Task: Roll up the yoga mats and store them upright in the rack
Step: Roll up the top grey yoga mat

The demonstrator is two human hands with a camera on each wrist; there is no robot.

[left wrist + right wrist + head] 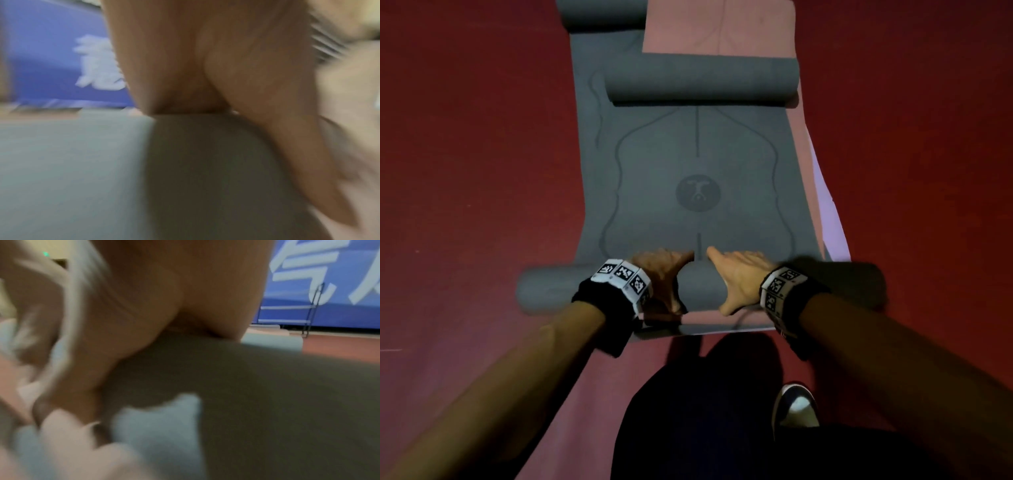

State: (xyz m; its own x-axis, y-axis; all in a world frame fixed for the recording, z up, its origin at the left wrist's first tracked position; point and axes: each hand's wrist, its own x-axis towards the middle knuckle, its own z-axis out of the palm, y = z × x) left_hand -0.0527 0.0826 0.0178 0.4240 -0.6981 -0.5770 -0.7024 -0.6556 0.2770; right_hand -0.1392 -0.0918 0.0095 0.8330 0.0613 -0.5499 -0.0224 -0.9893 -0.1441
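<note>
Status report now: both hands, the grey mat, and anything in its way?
Left hand and right hand flat on grey mat, near end rolled. Second grey roll lies across its path. Pink mat beyond.

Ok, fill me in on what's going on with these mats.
A person is kneeling on the red floor and rolling up a grey yoga mat. The left hand and right hand both press flat on the rolled near end, near its middle, with most of the mat lying flat ahead. A second grey roll lies across its far part, and a pink mat lies beyond that. Nothing is in a rack yet; a metal frame shows in the right wrist view.
</note>
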